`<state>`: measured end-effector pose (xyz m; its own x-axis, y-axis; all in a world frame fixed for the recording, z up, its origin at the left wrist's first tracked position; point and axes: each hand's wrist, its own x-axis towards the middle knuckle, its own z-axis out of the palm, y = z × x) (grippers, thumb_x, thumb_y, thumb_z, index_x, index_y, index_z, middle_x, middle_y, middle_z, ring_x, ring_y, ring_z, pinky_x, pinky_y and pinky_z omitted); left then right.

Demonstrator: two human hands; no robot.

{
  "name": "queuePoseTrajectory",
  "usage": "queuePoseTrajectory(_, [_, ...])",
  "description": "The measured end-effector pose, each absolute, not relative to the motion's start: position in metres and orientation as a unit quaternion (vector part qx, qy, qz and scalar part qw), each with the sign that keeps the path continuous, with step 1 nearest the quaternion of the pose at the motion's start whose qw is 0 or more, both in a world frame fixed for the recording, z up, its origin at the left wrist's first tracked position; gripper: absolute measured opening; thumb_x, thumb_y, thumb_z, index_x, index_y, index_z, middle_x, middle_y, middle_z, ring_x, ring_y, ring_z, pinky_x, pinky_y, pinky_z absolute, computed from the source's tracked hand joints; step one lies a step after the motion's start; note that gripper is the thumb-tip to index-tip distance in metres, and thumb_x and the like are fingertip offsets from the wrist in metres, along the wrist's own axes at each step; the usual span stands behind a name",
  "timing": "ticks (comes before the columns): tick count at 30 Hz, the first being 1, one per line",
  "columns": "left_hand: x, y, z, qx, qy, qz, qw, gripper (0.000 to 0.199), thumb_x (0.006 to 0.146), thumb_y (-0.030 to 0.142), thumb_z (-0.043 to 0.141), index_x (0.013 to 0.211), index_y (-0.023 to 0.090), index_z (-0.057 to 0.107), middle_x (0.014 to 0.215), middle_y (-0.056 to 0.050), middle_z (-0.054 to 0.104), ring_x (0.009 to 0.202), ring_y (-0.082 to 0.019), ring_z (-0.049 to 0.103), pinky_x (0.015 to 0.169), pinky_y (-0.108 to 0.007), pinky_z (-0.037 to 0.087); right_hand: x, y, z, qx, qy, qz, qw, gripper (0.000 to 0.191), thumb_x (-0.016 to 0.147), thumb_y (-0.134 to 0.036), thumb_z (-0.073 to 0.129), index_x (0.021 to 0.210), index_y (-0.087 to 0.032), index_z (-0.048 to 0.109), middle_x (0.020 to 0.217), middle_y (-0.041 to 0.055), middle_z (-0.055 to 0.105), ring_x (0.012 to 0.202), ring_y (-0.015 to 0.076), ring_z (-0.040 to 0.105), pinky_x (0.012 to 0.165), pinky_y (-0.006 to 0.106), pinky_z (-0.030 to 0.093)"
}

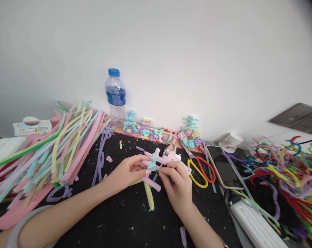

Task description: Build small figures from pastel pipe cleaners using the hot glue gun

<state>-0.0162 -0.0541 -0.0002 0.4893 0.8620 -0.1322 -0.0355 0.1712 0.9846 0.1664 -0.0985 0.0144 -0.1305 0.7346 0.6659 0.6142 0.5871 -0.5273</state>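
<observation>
Over the middle of the black table, my left hand [128,172] is closed on a small pipe cleaner figure [153,162] of pink and teal fuzzy stems. Fingertips of my right hand [178,182] pinch its right side, near the teal part. Pink stem ends stick out above and below the fingers. A yellow pipe cleaner [149,198] points down beneath the figure; whether it is joined to it I cannot tell. Just behind my right hand lie a pink glue gun [170,155] and scissors [198,175] with one yellow and one red handle.
Long pastel pipe cleaners [75,137] are heaped on the left. A water bottle [116,98] stands by the wall, beside finished pipe cleaner flowers [158,134]. To the right are a phone [227,168], a paper cup [230,142], a white power strip [256,224] and tangled coloured pipe cleaners [287,179].
</observation>
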Motion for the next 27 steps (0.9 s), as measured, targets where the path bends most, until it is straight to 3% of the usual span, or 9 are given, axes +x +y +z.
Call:
queuePoseTrajectory(9, [-0.0182,-0.0556,0.0081,0.520,0.389,0.339,0.681,0.027,0.080,0.032,0.061,0.104,0.019,0.059,0.081,-0.001,0.063,0.077,-0.017,0.061,0.074,-0.030,0.046,0.1653,-0.0981,0.0152,-0.449,-0.744,0.059,0.490,0.017,0.082,-0.004,0.055,0.083,-0.018,0.066,0.078,0.0033,0.054,0.071,0.0142,0.056,0.061,0.026,0.047])
queuePoseTrajectory(16, [-0.0182,-0.0549,0.0080,0.574,0.416,0.334,0.621,0.026,0.078,0.034,0.063,0.098,0.018,0.063,0.080,-0.001,0.063,0.066,-0.014,0.057,0.061,-0.025,0.044,0.1651,-0.1000,0.0131,-0.450,-0.751,0.054,0.481,0.017,0.083,-0.005,0.055,0.086,-0.017,0.066,0.079,0.0039,0.054,0.072,0.0150,0.056,0.062,0.027,0.048])
queuePoseTrajectory(27, [-0.0161,-0.0592,0.0103,0.625,0.443,0.321,0.558,0.024,0.077,0.033,0.063,0.095,0.017,0.066,0.087,-0.004,0.066,0.064,-0.015,0.055,0.059,-0.025,0.044,0.1635,-0.0996,0.0091,-0.451,-0.756,0.065,0.469,0.013,0.085,-0.009,0.056,0.087,-0.019,0.065,0.077,0.0028,0.054,0.071,0.0146,0.055,0.060,0.028,0.048])
